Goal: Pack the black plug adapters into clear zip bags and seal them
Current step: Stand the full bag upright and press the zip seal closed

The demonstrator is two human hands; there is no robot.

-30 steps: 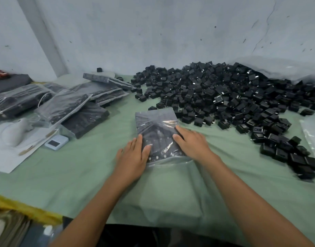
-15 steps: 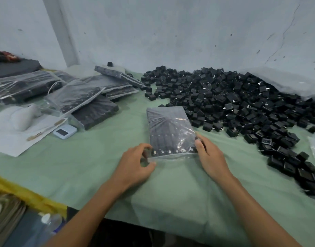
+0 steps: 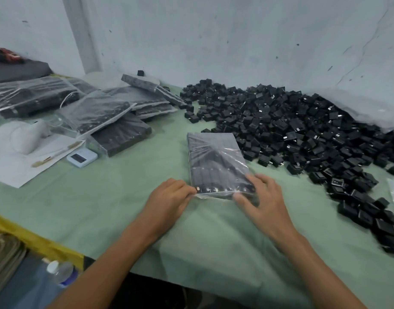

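A clear zip bag filled with rows of black plug adapters lies flat on the green table cover in front of me. My left hand pinches the bag's near left corner. My right hand grips the near right corner, fingers over the top and thumb along the near edge. A large loose heap of black plug adapters spreads across the right half of the table.
Several filled bags are stacked at the back left. A small white device and white paper lie on the left. A plastic sheet borders the heap at right. A water bottle sits below the table edge.
Both hands slid from lying on top of the bag down to its near edge, and they now hold its two near corners. The camera view shifted slightly.
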